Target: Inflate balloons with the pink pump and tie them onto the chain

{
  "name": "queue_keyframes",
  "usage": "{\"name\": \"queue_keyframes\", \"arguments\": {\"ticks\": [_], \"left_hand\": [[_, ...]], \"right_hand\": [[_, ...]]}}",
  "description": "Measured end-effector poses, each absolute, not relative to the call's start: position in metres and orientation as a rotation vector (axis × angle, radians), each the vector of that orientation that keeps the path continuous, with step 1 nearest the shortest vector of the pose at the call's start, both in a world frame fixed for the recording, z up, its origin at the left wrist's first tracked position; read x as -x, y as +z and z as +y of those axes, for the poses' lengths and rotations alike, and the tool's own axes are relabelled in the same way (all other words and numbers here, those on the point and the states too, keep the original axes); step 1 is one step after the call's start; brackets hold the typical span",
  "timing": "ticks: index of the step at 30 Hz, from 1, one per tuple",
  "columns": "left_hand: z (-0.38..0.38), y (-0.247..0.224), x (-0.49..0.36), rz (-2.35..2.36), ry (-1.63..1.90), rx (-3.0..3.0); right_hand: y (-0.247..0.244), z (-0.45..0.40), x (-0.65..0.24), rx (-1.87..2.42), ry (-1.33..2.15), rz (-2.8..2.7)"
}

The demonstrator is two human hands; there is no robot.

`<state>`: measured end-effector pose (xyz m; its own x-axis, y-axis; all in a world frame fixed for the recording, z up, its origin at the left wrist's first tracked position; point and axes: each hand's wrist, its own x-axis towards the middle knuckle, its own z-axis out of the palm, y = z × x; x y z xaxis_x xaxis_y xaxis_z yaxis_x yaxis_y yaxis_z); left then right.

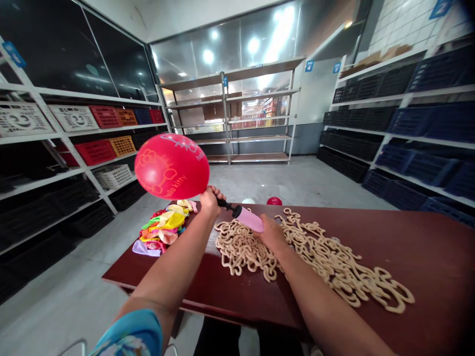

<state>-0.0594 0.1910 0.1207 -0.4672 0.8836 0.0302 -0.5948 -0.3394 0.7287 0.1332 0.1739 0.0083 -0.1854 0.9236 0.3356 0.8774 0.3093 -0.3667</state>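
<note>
A red balloon [171,166] with cartoon print and "hello kitty" lettering is swollen round at the end of a hand pump [251,219]. My left hand [211,200] is closed around the balloon's neck, where it meets the pump's black nozzle end; the neck itself is hidden by the fingers. The pump has a pink barrel and is tilted, with my right hand [271,233] wrapped round its lower end. Beneath the pump spreads a heap of beige, S-shaped curled pieces [247,249]. Left of my left forearm lies a pile of limp coloured balloons [163,227].
The dark red-brown table [237,296] carries these piles. Beyond its far edge, a red balloon [274,201] and a pale round thing [248,201] show near the floor. Shelves with crates [100,152] stand left, dark crates [352,148] right, and a metal rack [256,138] behind.
</note>
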Motion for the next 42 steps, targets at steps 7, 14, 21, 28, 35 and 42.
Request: {"name": "queue_keyframes", "arguments": {"ticks": [7, 14, 21, 28, 35, 42], "left_hand": [[0.192, 0.105, 0.042, 0.82, 1.892, -0.46], [0.186, 0.141, 0.096, 0.841, 1.971, -0.446], [0.183, 0.164, 0.139, 0.83, 2.024, -0.486], [0.192, 0.117, 0.092, 0.798, 1.948, -0.361], [0.193, 0.091, 0.052, 0.802, 1.88, -0.381], [0.188, 0.126, 0.085, 0.81, 1.937, -0.444]], "right_hand": [[0.005, 0.176, -0.134, 1.546, 0.112, -2.108], [0.005, 0.178, -0.138, 1.474, 0.085, -2.097], [0.005, 0.176, -0.136, 1.494, 0.081, -2.11], [0.012, 0.171, -0.137, 1.546, 0.025, -2.15], [0.014, 0.17, -0.133, 1.54, 0.076, -2.16], [0.013, 0.174, -0.137, 1.512, 0.07, -2.13]]}}
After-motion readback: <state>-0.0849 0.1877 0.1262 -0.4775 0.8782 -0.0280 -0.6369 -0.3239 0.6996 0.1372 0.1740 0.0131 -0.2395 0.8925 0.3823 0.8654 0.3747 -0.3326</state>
